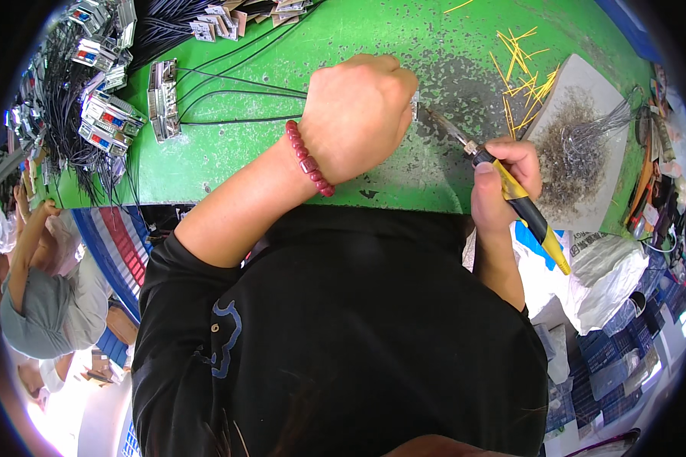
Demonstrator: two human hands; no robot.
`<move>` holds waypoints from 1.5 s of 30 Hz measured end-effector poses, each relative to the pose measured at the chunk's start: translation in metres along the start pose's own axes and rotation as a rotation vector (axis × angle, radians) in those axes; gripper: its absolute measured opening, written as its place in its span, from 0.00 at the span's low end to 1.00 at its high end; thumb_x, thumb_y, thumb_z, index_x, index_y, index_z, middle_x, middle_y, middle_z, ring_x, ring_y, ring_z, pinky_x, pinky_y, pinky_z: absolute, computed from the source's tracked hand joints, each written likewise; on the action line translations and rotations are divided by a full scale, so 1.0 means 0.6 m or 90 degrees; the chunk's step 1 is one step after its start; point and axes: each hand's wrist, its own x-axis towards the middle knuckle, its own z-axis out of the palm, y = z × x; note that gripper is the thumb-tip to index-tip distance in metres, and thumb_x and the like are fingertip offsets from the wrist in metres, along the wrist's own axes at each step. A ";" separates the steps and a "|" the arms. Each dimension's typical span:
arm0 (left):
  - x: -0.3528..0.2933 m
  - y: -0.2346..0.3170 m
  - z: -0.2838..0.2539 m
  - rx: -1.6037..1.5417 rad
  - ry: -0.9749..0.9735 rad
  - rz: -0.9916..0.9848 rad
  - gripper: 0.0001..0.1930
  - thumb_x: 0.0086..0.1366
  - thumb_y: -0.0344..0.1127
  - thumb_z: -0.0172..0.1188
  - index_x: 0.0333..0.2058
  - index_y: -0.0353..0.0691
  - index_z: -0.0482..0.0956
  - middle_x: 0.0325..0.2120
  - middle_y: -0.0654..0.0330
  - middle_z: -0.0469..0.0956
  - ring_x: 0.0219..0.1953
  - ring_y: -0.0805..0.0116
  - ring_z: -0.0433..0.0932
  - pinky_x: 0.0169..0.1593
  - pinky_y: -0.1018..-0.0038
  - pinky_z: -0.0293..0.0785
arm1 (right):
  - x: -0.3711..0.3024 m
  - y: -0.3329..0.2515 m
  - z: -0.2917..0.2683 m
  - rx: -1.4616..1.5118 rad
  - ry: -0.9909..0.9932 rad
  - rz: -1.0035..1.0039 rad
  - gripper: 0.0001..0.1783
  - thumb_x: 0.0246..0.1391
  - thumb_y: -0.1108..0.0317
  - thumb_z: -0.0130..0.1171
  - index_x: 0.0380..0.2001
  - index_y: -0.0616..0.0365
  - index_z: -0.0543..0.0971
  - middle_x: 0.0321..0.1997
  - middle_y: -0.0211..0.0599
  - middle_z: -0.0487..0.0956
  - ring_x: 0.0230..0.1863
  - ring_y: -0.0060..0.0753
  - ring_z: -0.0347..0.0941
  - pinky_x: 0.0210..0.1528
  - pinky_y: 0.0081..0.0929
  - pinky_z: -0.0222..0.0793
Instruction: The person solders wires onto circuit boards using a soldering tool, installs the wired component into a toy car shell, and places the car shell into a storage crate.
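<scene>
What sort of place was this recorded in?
Probably an electronics assembly workshop: the right hand holds a soldering iron over a worn green bench, with metal-cased parts on black cables heaped at its left.

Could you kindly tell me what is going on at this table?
A person's right hand holds a yellow-and-black soldering iron, its tip close to a small metallic part showing beside the left hand; whether they touch is unclear. The left fingers are hidden, so their grip cannot be seen. Black cables run from a metal connector block toward that hand. Thin yellow sticks lie on the green table to the right.
</scene>
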 end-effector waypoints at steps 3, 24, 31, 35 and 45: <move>-0.001 0.003 -0.002 0.015 -0.005 0.008 0.04 0.54 0.30 0.59 0.23 0.40 0.74 0.25 0.58 0.74 0.30 0.54 0.76 0.31 0.61 0.73 | 0.001 -0.003 0.001 -0.007 -0.001 0.003 0.14 0.48 0.68 0.65 0.34 0.61 0.72 0.28 0.27 0.70 0.26 0.14 0.58 0.29 0.15 0.52; 0.020 -0.007 -0.015 0.048 -0.123 0.064 0.05 0.57 0.31 0.57 0.24 0.38 0.74 0.26 0.55 0.74 0.33 0.52 0.76 0.34 0.59 0.73 | 0.005 -0.007 0.008 -0.046 -0.007 0.019 0.12 0.47 0.70 0.65 0.33 0.60 0.73 0.27 0.25 0.69 0.26 0.13 0.59 0.28 0.15 0.54; 0.021 -0.006 -0.014 0.051 -0.132 0.059 0.05 0.58 0.32 0.56 0.25 0.37 0.74 0.26 0.55 0.74 0.34 0.52 0.76 0.34 0.58 0.73 | 0.005 -0.007 0.007 -0.045 -0.020 0.025 0.12 0.47 0.72 0.64 0.33 0.60 0.72 0.27 0.26 0.69 0.26 0.14 0.59 0.28 0.15 0.53; 0.019 -0.008 -0.013 0.049 -0.131 0.056 0.06 0.58 0.32 0.56 0.25 0.37 0.75 0.26 0.55 0.74 0.34 0.52 0.76 0.34 0.58 0.73 | -0.001 -0.005 0.004 -0.046 -0.016 0.015 0.13 0.47 0.70 0.64 0.34 0.60 0.72 0.29 0.28 0.70 0.27 0.15 0.60 0.30 0.15 0.54; 0.024 -0.012 -0.013 0.049 -0.122 0.053 0.06 0.57 0.32 0.57 0.24 0.38 0.75 0.25 0.56 0.75 0.33 0.52 0.77 0.33 0.59 0.73 | -0.002 0.011 0.003 0.001 0.042 -0.031 0.18 0.50 0.63 0.67 0.37 0.61 0.72 0.33 0.32 0.73 0.29 0.16 0.63 0.32 0.16 0.58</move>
